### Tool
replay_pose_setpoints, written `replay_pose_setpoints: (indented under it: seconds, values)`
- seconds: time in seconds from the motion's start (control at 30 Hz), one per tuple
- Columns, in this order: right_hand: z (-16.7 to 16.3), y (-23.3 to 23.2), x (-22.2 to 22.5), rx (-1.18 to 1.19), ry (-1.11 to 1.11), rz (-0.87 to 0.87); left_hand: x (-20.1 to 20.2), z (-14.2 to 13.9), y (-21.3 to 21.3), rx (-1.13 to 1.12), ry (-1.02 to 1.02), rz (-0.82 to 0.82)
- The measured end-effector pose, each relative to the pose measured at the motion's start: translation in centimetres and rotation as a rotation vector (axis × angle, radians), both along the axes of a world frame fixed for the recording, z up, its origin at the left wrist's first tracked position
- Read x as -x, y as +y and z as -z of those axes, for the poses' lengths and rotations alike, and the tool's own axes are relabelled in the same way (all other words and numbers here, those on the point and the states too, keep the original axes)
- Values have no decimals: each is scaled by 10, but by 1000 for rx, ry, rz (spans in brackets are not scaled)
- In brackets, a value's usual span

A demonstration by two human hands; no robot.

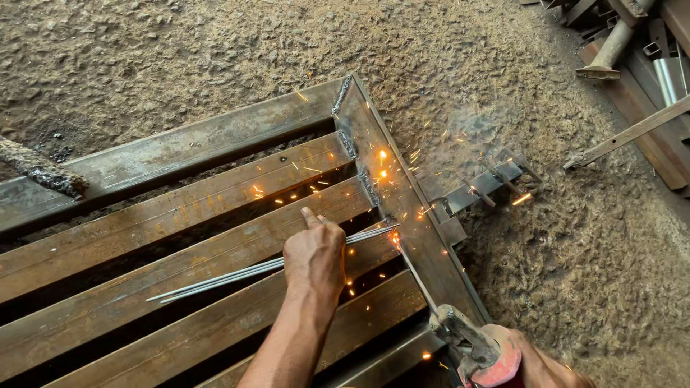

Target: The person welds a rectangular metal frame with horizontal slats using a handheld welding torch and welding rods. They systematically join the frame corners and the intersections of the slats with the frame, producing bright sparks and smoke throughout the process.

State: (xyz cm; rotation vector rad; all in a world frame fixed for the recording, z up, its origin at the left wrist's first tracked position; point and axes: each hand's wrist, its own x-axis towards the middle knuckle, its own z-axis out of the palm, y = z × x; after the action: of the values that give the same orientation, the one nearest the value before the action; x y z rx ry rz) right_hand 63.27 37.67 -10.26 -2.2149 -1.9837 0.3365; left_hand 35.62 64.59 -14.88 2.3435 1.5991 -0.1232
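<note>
A rusty steel frame (180, 215) of parallel rectangular tubes lies on the ground, joined to a cross tube (402, 187) at the right. My left hand (315, 257) rests on one tube and grips a bundle of thin grey welding rods (230, 276) that point toward the joint. My right hand (535, 366), at the bottom right, holds a red-handled electrode holder (481, 352). Its rod (415, 271) reaches up-left to the joint, where its tip glows orange (394, 237). Sparks fly over the cross tube and smoke rises to the right.
The ground around is rough packed dirt and gravel. A small metal bracket piece (478, 188) lies against the frame's right side. Scrap pipes and steel bars (640, 65) are piled at the top right. A crusted dark bar (39, 169) lies at the left edge.
</note>
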Motion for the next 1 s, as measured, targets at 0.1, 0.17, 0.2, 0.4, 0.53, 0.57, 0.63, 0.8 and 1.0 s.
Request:
replay_pose_setpoints:
  seconds: [0.1,0.17,0.2,0.4,0.53,0.57,0.63,0.8,1.0]
  values:
    - [6,2,-19,57,52,-29,-1,-6,-1,50,48,11]
    - [7,3,-20,-14,43,-89,-1,-10,-3,0,18,3]
    - [7,3,-17,-20,64,-60,0,-11,-4,-37,1,-3]
    - [-3,2,4,59,78,79,5,-5,-3,66,-148,-50]
    - [-8,7,7,-9,88,33,5,5,-1,57,-140,-30]
    - [-9,7,7,-6,88,33,4,7,-2,51,-114,-26]
    - [-8,6,7,40,41,69,3,10,-2,6,-103,-12]
    - [5,3,-5,-128,3,-102,-1,11,-1,-50,-59,-31]
    - [20,-4,-21,114,7,43,-1,3,-4,-94,4,-7]
